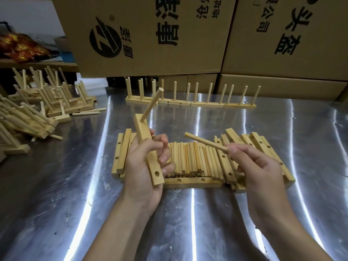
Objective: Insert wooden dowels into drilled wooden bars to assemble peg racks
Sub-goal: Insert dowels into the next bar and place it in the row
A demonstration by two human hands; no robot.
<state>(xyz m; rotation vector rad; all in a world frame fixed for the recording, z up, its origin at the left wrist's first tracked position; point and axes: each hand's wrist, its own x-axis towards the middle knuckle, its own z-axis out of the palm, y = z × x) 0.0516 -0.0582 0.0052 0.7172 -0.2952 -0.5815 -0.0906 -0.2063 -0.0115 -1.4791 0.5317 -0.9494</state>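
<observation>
My left hand (143,166) grips a drilled wooden bar (145,140) held steeply on end above the table. One dowel (151,105) stands in the hole at the bar's far end, and an empty hole shows near its close end. My right hand (252,166) pinches a loose dowel (205,143) by one end; its free tip points left toward the bar, a short gap away. Beneath both hands lies a heap of loose dowels (190,159), flanked by stacked drilled bars on the left (122,153) and on the right (263,146).
The work surface is a shiny metal table (188,223). A row of finished peg racks (192,102) stands at the back, before large cardboard boxes (150,34). A jumbled pile of assembled racks (37,110) fills the left side.
</observation>
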